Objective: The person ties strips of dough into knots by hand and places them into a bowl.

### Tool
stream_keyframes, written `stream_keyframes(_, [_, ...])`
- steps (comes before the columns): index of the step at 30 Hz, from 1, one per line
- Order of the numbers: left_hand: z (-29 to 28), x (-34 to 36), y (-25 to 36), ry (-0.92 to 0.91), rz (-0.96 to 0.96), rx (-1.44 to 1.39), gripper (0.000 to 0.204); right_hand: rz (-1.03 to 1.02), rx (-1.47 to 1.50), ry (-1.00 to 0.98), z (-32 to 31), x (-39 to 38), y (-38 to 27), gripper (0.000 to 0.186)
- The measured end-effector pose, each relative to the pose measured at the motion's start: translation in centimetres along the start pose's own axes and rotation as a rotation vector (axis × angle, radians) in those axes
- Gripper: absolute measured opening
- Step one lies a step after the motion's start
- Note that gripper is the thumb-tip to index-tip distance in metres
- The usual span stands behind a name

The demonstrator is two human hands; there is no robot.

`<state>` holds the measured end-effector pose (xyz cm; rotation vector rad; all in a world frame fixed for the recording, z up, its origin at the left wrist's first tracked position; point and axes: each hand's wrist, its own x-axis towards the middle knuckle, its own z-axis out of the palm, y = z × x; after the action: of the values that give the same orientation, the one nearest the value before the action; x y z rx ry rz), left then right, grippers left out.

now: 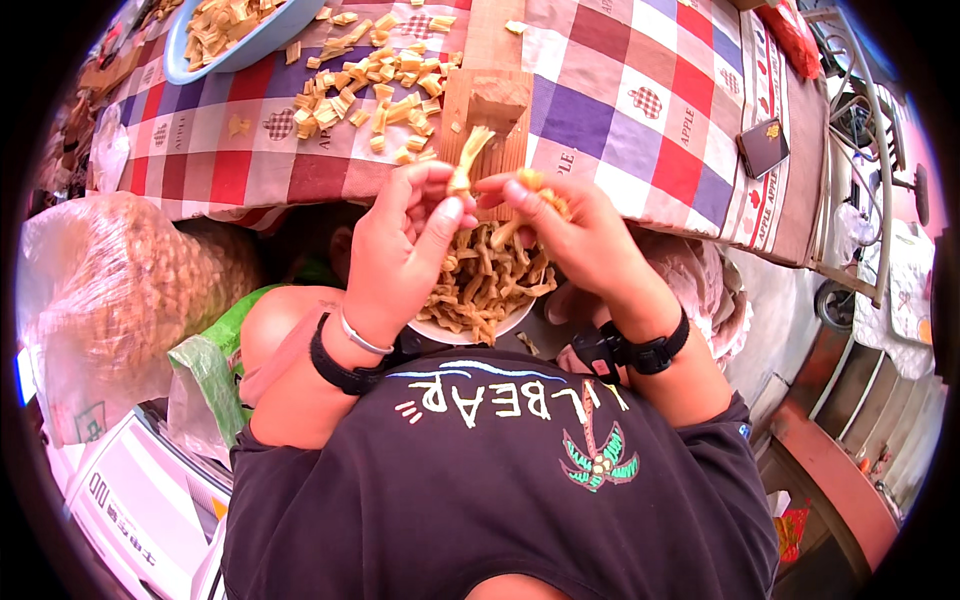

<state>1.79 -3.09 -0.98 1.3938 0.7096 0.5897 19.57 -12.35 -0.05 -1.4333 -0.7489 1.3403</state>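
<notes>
My left hand [405, 235] pinches a pale yellow fan-ended strip piece [471, 152], its frayed end pointing up and away. Close beside it, my right hand [580, 235] has its fingertips at the lower end of that piece. More yellow strip pieces [532, 182] are tucked in the right hand's curled fingers. Below both hands, a white bowl [440, 333] between my legs is heaped with brown, wrinkled dried strips [480, 290]. Just beyond the hands stands a wooden block [500, 95] at the table's near edge. Loose yellow pieces [385, 80] lie scattered to its left.
A light blue basin [262, 52] of yellow pieces stands far left on the checked tablecloth [640, 110]. On the right lies a phone [763, 148], near a metal rail [885, 200]. A large clear bag [130, 290] of brown pieces and a white box [135, 500] are at my left.
</notes>
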Motion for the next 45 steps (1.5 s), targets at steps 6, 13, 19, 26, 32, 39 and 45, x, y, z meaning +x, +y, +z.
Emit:
stream_keyframes(6, [0.5, 0.7, 0.3, 0.054, 0.441, 0.619, 0.026, -0.08, -0.138, -0.04, 0.6, -0.3, -0.2, 0.028])
stream_keyframes(13, [0.0, 1.4, 0.3, -0.041, 0.504, 0.55, 0.021, 0.024, 0.0, -0.1, 0.5, -0.1, -0.8, 0.028])
stream_keyframes(19, [0.2, 2.3, 0.2, 0.101, 0.106, -0.051, 0.015, 0.049, -0.157, -0.26, -1.2, 1.2, -1.2, 0.029])
stream_keyframes(26, [-0.7, 2.9, -0.9, -0.043, -0.112, 0.182, 0.015, 0.013, -0.336, -0.129, -2.0, 2.5, -0.4, 0.03])
stream_keyframes(32, [-0.1, 3.3, -1.1, 0.009, -0.016, 0.31, 0.011, 0.007, -0.323, -0.026, -2.0, 3.3, 0.2, 0.023])
stream_keyframes(39, [-0.1, 4.1, -2.1, -0.024, 0.188, 0.696, 0.013, -0.337, -0.888, 0.098, -2.1, 4.3, 2.6, 0.019])
stream_keyframes(45, [-1.5, 4.4, -1.1, 0.314, 0.437, 0.82, 0.032, -0.101, -0.461, 0.008, -1.9, 2.1, -0.3, 0.022])
